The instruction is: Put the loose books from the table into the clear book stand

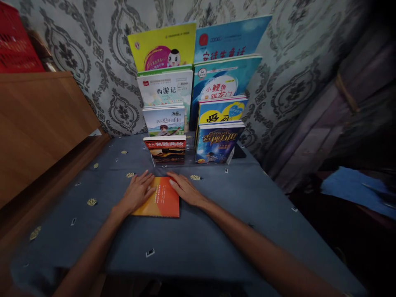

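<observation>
A thin orange book point(161, 200) lies flat on the blue-grey cloth of the table point(216, 231), near the middle. My left hand point(137, 192) rests flat on the book's left edge, fingers stretched out. My right hand point(185, 189) lies flat on its upper right corner, fingers out too. Just behind the book stands a tiered display rack point(192, 159) with two columns of books facing me, such as a red-topped one point(166, 148) at the front left and a dark blue one point(218, 142) at the front right.
A wooden panel point(37, 123) runs along the left of the table, with a red crate point(17, 43) above it. Patterned grey wallpaper point(102, 62) covers the wall behind. To the right is a dark curtain point(340, 111) and a blue cloth point(355, 187) lower down.
</observation>
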A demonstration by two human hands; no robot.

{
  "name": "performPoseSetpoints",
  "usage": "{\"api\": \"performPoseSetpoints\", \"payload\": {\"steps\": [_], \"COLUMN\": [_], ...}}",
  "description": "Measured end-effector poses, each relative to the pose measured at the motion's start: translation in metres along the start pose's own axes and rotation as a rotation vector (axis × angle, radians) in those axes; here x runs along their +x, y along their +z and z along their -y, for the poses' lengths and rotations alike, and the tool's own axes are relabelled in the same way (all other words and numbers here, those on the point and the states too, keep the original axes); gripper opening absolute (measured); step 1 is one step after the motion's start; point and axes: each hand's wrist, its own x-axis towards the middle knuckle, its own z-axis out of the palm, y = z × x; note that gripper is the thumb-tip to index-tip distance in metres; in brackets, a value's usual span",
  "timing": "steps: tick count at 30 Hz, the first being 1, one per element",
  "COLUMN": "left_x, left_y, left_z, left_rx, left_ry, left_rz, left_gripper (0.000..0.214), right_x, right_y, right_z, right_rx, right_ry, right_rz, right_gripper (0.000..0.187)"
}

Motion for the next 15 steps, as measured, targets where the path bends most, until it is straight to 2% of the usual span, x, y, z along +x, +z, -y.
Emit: {"api": "performPoseSetpoints", "payload": {"steps": [7,15], "left_x": [0.019,-0.006], "left_y": [0.006,-0.005], "left_z": [-0.044,-0.066], "left_rx": [-0.071,-0.110], "left_ry": [0.176,0.318], "left_rz": [0.048,0.139], "left_gripper": [0.054,0.055], "right_x": [0.001,0.001], "right_y": [0.001,-0.001], "right_z": [0.000,0.004], "right_rx": [0.077,0.074], "right_ry": [0.006,0.004], "right_rz": [-0.025,-0.040], "right_gripper": [0.054,0.052]}}
